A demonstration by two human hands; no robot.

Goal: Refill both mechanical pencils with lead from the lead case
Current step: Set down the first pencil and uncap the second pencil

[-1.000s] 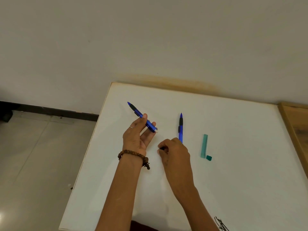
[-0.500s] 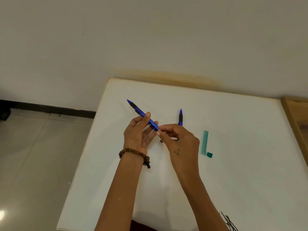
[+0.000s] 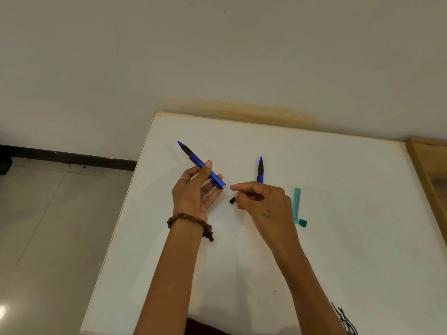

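One view only, from the head camera, worn high above the near edge of the white table (image 3: 314,250) and tilted forward and down. It faces the far edge, where the table meets the wall (image 3: 217,56). The wide lens takes in the far-left corner and the left edge, with tiled floor (image 3: 48,226) beyond it; the right edge is partly cut off, the near edge slips out at the bottom. Both forearms enter from below, close under the lens.

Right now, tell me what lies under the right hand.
Under the right hand, the second pencil runs out of sight, only its tip end showing. A small black piece pokes out beside the fingers. The pencil's rear end is covered.
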